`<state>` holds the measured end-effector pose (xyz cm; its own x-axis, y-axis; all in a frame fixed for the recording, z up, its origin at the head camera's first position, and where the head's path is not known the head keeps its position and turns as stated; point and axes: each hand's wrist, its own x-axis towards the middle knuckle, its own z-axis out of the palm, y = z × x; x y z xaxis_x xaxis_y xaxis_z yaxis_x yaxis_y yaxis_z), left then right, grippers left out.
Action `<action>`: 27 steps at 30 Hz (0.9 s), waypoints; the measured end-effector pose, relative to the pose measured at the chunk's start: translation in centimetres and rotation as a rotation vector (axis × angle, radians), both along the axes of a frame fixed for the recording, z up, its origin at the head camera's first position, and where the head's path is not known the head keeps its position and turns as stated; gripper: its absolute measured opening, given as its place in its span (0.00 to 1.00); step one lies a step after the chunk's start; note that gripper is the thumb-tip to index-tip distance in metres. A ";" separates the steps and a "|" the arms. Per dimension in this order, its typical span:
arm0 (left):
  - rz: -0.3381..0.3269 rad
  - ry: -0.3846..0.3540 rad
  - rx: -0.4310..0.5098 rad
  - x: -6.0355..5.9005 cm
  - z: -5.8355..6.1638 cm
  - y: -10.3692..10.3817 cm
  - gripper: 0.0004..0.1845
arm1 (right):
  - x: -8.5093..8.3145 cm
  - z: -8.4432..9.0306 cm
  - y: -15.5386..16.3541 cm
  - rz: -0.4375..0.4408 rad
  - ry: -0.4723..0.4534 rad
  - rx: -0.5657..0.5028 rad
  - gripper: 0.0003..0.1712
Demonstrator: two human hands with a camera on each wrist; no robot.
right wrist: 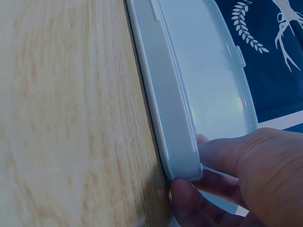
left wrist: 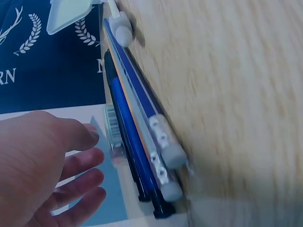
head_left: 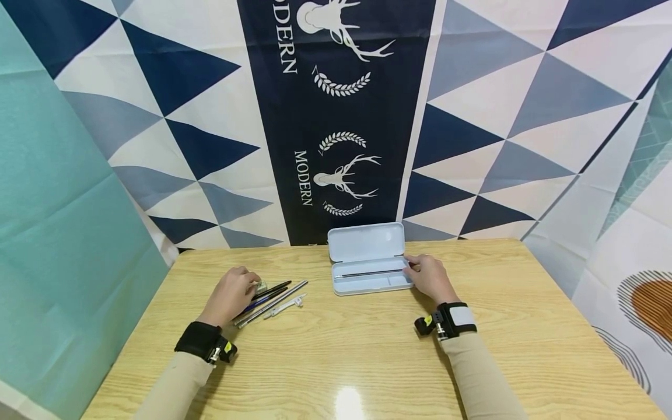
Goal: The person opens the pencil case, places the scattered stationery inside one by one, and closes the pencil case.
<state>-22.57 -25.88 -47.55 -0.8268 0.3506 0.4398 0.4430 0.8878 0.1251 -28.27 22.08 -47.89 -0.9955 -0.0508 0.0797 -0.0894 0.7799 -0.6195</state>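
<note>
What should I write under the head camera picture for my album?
A left hand rests on pens while a right hand holds an open pencil case on a wooden table.

A desk before patterned hanging cloths

A light wooden desk (head_left: 367, 356) with visible grain fills the lower part of the head view, and a bright spot of reflected light sits on its near edge. Behind the desk hangs a backdrop cloth (head_left: 157, 116) of white, grey-blue and navy triangles. Down its middle runs a dark navy banner (head_left: 336, 116) printed in white with two stag heads, laurel sprigs and the word "MODERN" set sideways. To the left hangs a plain teal cloth (head_left: 58, 233). At the far right hangs another cloth (head_left: 646, 291), pale, with thin dark curved lines and an orange-brown rounded patch.
</note>
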 end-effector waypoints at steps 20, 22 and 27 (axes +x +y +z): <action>0.088 -0.300 0.190 0.0 -0.2 -0.7 0.20 | -0.1 -0.2 0.0 -0.001 0.003 0.005 0.25; 0.091 -0.312 0.207 -0.1 -0.4 -0.7 0.20 | -0.1 -0.1 0.0 -0.004 -0.002 0.002 0.25; 0.091 -0.341 0.251 -0.3 -0.5 -0.4 0.21 | 0.0 -0.1 -0.1 -0.010 -0.009 0.003 0.25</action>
<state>-22.89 -26.32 -48.07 -0.9622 0.1869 0.1982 0.2604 0.8446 0.4678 -28.29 21.97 -47.96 -0.9966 -0.0415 0.0711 -0.0766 0.7828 -0.6176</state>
